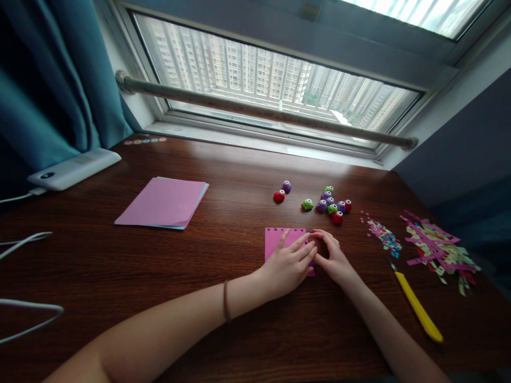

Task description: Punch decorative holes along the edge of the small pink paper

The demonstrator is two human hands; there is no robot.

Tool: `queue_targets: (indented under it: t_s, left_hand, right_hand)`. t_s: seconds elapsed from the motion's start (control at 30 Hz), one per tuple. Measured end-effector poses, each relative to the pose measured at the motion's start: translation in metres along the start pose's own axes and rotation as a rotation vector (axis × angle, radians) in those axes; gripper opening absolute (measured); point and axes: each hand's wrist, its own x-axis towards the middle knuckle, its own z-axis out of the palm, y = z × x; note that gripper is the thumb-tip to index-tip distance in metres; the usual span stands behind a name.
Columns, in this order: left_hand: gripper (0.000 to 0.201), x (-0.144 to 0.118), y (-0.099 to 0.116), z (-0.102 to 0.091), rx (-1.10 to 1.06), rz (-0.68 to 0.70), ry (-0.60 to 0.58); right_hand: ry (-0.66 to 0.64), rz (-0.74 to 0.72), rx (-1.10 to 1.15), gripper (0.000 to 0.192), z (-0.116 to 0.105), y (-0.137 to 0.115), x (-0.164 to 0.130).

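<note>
A small pink paper sheet [273, 242] lies on the desk, with a row of punched shapes along its far edge and more marks near its right edge. My left hand [285, 266] rests on this sheet with its fingers stretched out. At the sheet's right edge, my right hand [333, 260] curves its thumb and fingers inward against the left fingertips. A bit of purple shows between the hands, but what the right fingers grip is mostly hidden. Beyond the hands sit several small craft punches [329, 201] in purple, green and red, with white round tops.
Tiny paper confetti [384, 236], a heap of cut paper strips [437, 247] and a yellow-handled craft knife [417, 306] lie to the right. A stack of coloured paper [163, 202], a white device [75, 169] and white cables [32, 303] are on the left.
</note>
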Motion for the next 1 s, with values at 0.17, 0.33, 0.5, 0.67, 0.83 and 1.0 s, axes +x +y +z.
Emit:
queue_targets:
  t_s: [0.17,0.33,0.5,0.67,0.83,1.0]
  left_hand:
    - [0.048,-0.002,-0.006,-0.002,-0.087,-0.016,-0.066]
    - [0.064,-0.002,-0.011,-0.003,-0.149,-0.060,-0.112]
    - [0.080,-0.002,-0.011,0.000,-0.167,-0.155,-0.084]
    - [0.078,-0.002,-0.012,0.004,-0.142,-0.165,-0.118]
    - [0.076,-0.001,-0.012,0.003,-0.118,-0.146,-0.142]
    - [0.074,-0.001,-0.013,0.004,-0.126,-0.149,-0.156]
  right_hand:
    - [0.006,0.010,0.070,0.038,-0.001,0.004,-0.001]
    - [0.051,0.004,0.101,0.037,0.000,0.003,-0.002]
    - [-0.056,0.068,0.212,0.038,-0.010,0.001,-0.001]
    - [-0.228,-0.002,0.027,0.035,-0.024,-0.010,-0.002]
    - [-0.186,0.006,0.046,0.022,-0.028,-0.005,0.000]
    - [0.048,0.250,0.174,0.035,-0.031,0.019,0.005]
